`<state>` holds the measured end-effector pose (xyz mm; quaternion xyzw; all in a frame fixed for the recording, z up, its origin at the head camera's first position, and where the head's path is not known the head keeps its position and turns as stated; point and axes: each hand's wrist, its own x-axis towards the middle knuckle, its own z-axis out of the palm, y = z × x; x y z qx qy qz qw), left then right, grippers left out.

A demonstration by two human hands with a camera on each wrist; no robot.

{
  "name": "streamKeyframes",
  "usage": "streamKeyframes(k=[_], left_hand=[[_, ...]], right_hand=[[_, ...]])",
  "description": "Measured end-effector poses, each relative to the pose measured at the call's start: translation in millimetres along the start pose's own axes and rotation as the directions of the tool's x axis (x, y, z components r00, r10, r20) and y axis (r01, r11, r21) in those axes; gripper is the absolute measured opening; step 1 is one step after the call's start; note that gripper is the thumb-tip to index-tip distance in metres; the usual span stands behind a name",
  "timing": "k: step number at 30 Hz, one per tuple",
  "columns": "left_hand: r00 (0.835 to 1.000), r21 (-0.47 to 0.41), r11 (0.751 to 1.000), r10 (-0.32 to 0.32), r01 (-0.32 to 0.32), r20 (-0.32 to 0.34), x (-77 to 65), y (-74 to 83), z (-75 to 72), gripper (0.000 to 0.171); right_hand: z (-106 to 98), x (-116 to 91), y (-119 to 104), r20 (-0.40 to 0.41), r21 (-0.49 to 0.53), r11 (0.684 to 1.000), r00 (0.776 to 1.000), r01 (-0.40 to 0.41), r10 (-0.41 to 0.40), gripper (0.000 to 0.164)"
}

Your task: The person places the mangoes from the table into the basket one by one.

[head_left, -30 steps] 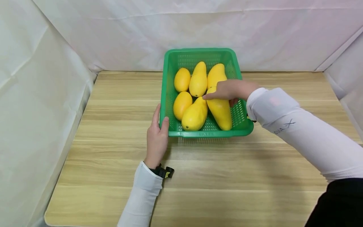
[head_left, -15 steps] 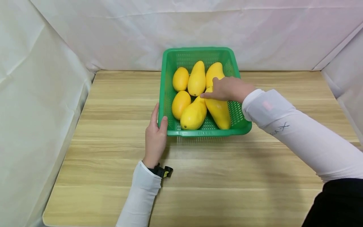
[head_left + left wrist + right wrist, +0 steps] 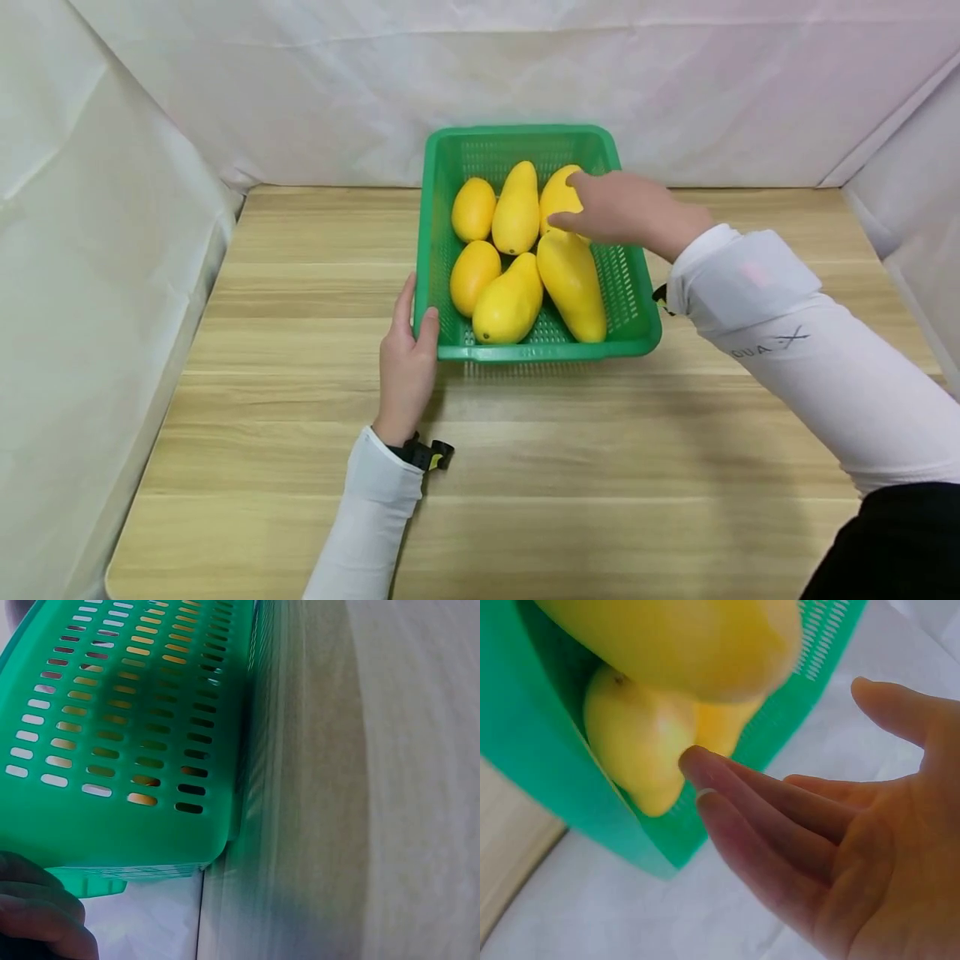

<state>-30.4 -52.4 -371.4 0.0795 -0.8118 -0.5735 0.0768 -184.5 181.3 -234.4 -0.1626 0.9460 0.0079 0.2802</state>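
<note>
A green plastic basket (image 3: 525,353) with slotted walls holds several yellow mangoes in two rows. At its front left corner my left hand (image 3: 407,367) grips the rim, the thumb on top and the fingers along the outer wall. My right hand (image 3: 633,210) hovers over the right side, fingers spread and holding nothing. Below it lie the back right mango (image 3: 557,196), partly covered by the hand, and the large front right mango (image 3: 573,287). In the right wrist view, the hand (image 3: 840,832) has straight fingers apart from the large mango (image 3: 697,645).
The basket stands at the back of a wood-grain table (image 3: 555,467), close to a white cloth wall (image 3: 337,100). More cloth hangs on the left and right. Smaller mangoes (image 3: 473,210) lie on the basket's left side.
My right hand has let go of the front right mango, opened, and moved back and right, uncovering it. The left hand keeps its hold; the mangoes stay put.
</note>
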Motion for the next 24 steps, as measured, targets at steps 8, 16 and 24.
streamKeyframes(k=[8,16,24], left_hand=[[1.0,0.006,1.0,-0.005,0.005,-0.012,0.1,-2.0,3.5,0.049],[1.0,0.007,1.0,-0.002,0.002,0.006,1.4,-1.7,5.7,0.049],[1.0,0.012,1.0,-0.023,0.023,-0.003,1.4,-3.0,4.0,0.051]], right_hand=[[-15.1,-17.0,21.7,-0.116,0.071,0.997,0.993,0.024,-0.016,0.081],[-13.3,-26.8,39.3,-0.194,0.111,0.993,0.981,0.048,-0.025,0.076],[-4.2,-22.4,42.9,-0.212,0.116,0.991,0.976,0.068,-0.042,0.076]])
